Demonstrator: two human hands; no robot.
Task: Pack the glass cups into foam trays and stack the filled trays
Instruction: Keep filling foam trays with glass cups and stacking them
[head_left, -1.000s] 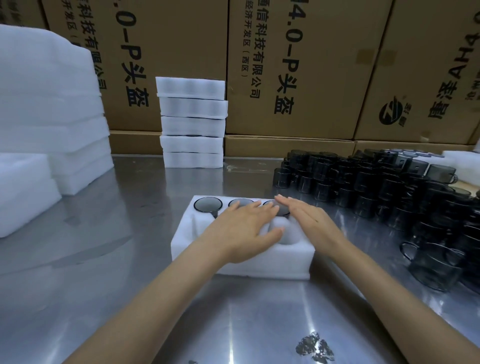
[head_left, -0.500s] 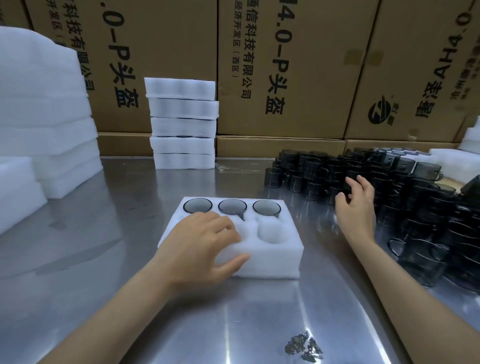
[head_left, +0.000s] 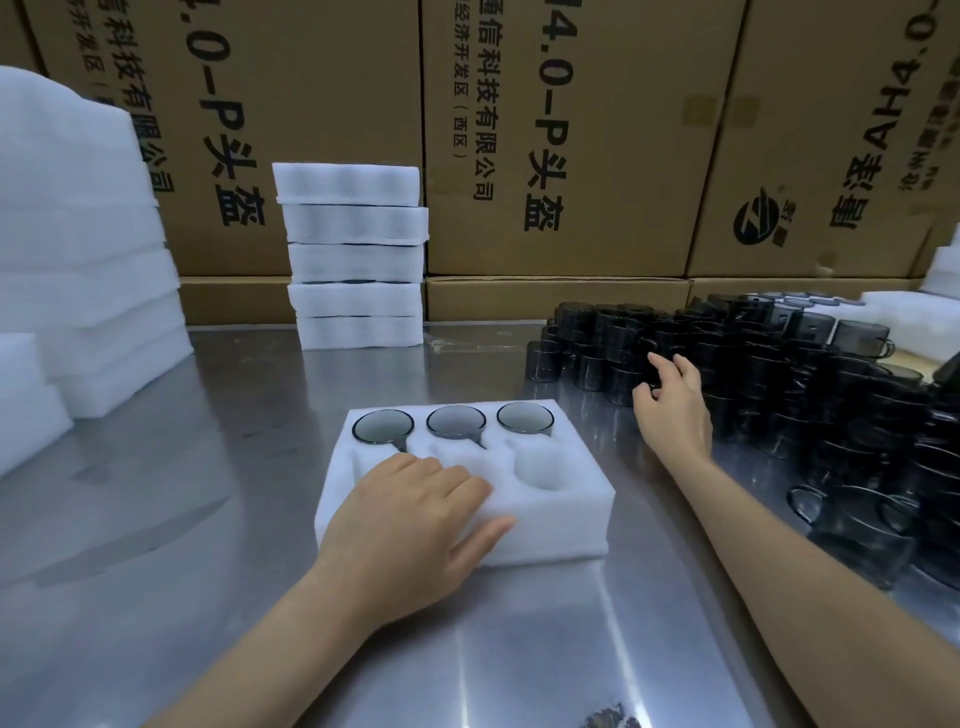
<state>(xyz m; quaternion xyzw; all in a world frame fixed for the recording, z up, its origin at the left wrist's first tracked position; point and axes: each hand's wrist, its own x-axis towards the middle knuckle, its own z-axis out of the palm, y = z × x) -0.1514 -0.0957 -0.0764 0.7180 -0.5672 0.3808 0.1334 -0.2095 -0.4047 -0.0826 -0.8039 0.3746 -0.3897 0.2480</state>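
Cups (head_left: 779, 384) massed at 2 o'clock on surface (head_left: 208, 519) | tray (head_left: 561, 525) centre: far row of three filled, near row unfilled | left hand (head_left: 410, 525) rests relaxed on tray | right hand (head_left: 672, 405) fingers seemingly closing on a cup, grasp unclear | five-tray stack (head_left: 356, 260) at 11 o'clock

White foam tray (head_left: 550, 525), three smoky glass cups (head_left: 456, 421) inside

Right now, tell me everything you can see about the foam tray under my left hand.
The foam tray is a white, soft-looking block lying flat on the steel table. It has round pockets in two rows. The far row holds three dark glass cups, rims up; one near pocket at right shows empty. The left hand rests on its near left part, hiding the other pockets, thumb against the front wall.
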